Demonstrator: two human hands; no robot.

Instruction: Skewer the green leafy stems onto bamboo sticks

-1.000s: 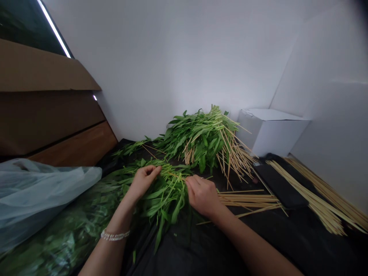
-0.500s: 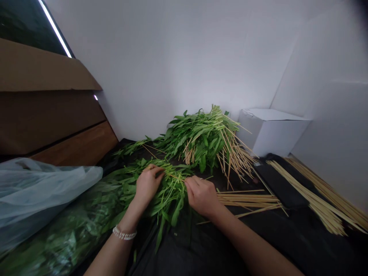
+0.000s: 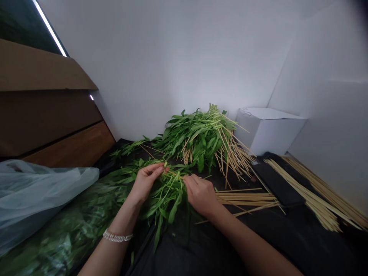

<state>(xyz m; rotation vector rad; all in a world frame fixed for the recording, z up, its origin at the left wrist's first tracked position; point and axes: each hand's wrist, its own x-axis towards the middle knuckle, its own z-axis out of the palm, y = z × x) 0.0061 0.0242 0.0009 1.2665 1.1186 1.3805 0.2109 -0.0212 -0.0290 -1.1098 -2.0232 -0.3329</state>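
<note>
Bounded by leafy heap (image 3: pixel 198 132) behind, loose sticks (image 3: pixel 245 197) rightward, with black cloth (image 3: pixel 195 253) in front; pinching newly visible stem end (image 3: pixel 166 165) in left grip (image 3: pixel 144 181), skewer (image 3: pixel 174 174) in right grip (image 3: pixel 201 194).

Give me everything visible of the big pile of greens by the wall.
The pile is a heap of long, narrow green leaves, drooping left and forward, with pale green stems bunched at the top. Thin, wood-coloured sticks fan out on its right, a smaller cluster showing at the front. It lies on the black sheet, close to the wall, left of the white box; whether it touches the wall cannot be told. Neither left hand nor right hand touches it.
</note>
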